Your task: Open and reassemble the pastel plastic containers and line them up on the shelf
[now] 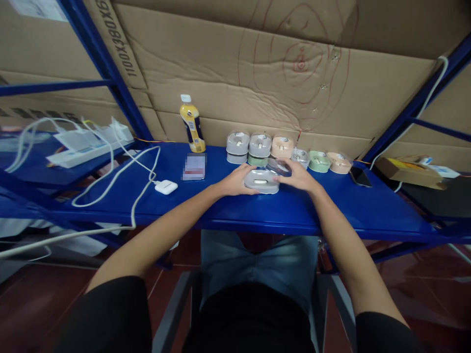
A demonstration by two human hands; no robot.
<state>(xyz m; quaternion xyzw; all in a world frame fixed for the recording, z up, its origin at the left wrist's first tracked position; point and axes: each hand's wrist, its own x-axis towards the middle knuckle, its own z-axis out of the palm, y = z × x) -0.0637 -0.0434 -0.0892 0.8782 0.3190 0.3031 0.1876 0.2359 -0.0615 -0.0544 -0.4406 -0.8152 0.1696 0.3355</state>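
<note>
Head camera is showing a clear box (262, 181) near the middle of the frame, sitting on the blue counter (287, 211). Its long side is running left to right, almost level, and the small light bar on its top is lying the same way. I cannot tell which end is its front. The left hand (235, 181) is curling around the box's left end, with its fingers and thumb pressing on it. The right hand (300, 175) is pinching a dark ring (280, 167) just over the box's right end, and a fingertip is reaching the box.

Behind them, little cases are standing in a row: gray ones (238, 143), green ones (319, 161) and peach ones (339, 163). Some are sitting on top of others. A black phone (360, 177) is lying at their right. Left of the hands, a yellow bottle (192, 125) is standing up behind a blurred flat thing (194, 167). A small white case (166, 187) is lying farther left, with a white cord (140, 196) beside it.
</note>
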